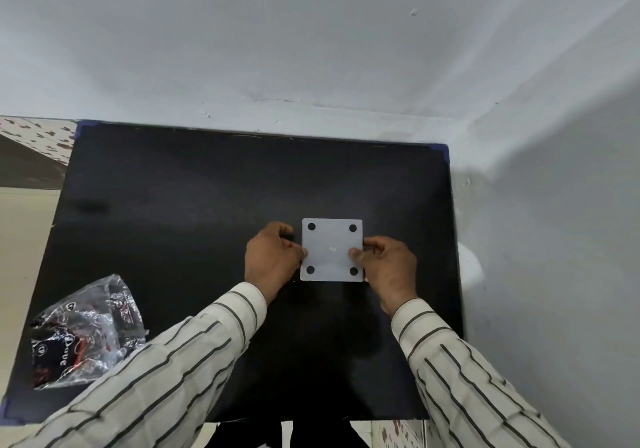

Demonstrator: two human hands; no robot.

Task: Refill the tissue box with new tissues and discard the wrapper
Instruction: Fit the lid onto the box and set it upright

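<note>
A square white tissue box [331, 240] lies upside down on the black table [173, 212], its flat bottom panel up with a black round foot in each corner. My left hand [273, 260] grips its left side, thumb on the panel edge. On the opposite side my right hand [388, 267] holds it, thumb pressed on the panel. Whether tissues are inside is hidden. The crumpled clear plastic wrapper [86, 333] with red, black and white print lies at the table's front left, apart from both hands.
The table stands in a corner: a pale wall [311, 49] runs behind it and another wall [554, 240] close along its right edge. Tiled floor [24, 240] shows to the left. Striped sleeves cover both forearms.
</note>
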